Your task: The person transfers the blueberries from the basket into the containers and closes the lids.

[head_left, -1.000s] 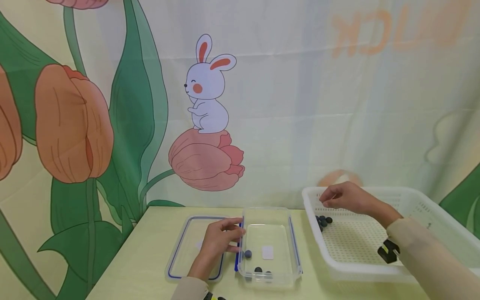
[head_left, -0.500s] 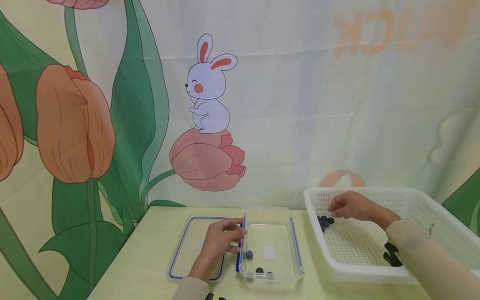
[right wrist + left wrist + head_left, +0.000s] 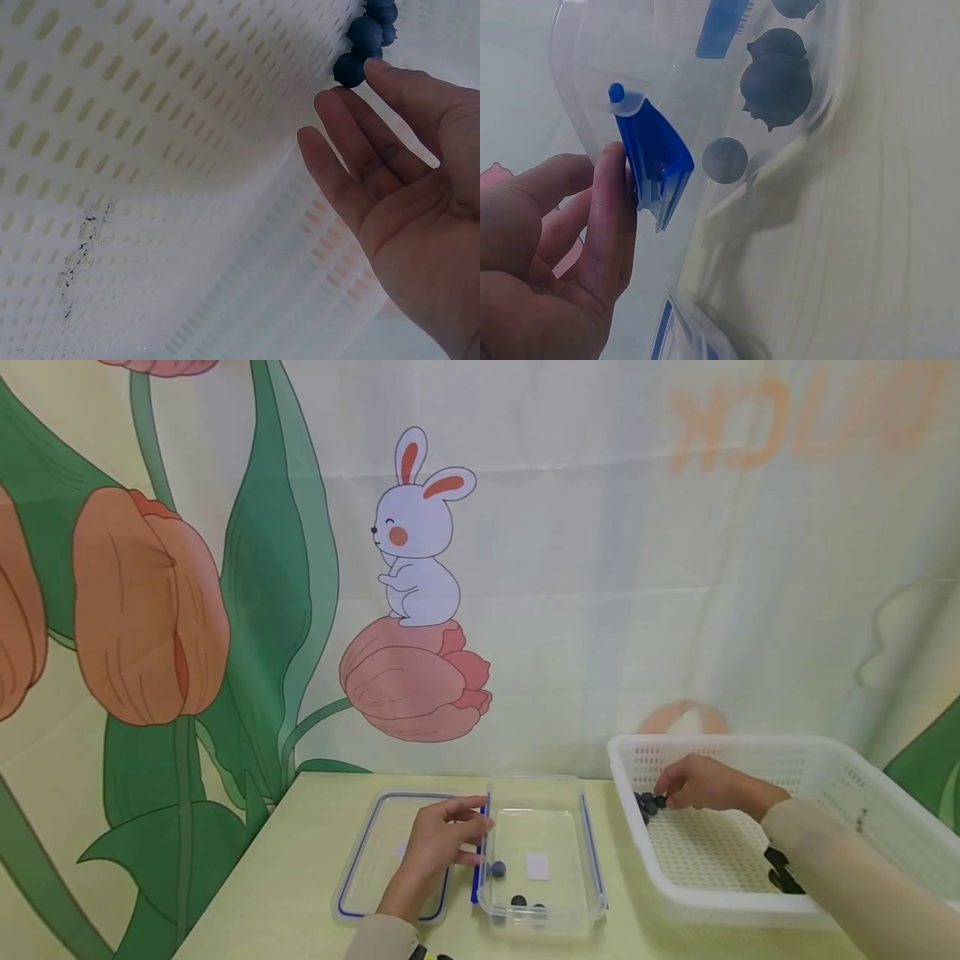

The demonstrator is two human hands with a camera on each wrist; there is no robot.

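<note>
My left hand (image 3: 438, 843) grips the near-left side wall of a clear plastic food container (image 3: 536, 827), its fingers beside the blue latch (image 3: 654, 154). Several blueberries lie inside this box; one blueberry (image 3: 498, 868) is by the left wall. Inside the white perforated basket (image 3: 750, 906), my right hand (image 3: 701, 783) is lowered over the left end. In the right wrist view its thumb and fingertips are spread apart, right at the end berry (image 3: 349, 69) of a cluster of blueberries (image 3: 365, 34). The cluster sits against the basket's wall.
A clear lid (image 3: 360, 885) with a blue seal lies flat left of the container, partly behind the left hand. A white label (image 3: 537, 866) shows on the container's floor. Behind the yellow table (image 3: 262, 893) hangs a printed curtain (image 3: 570, 610) with tulips and a rabbit.
My right hand has come down into the basket and its fingertips have reached the nearest blueberry. My left hand and the container stay in place.
</note>
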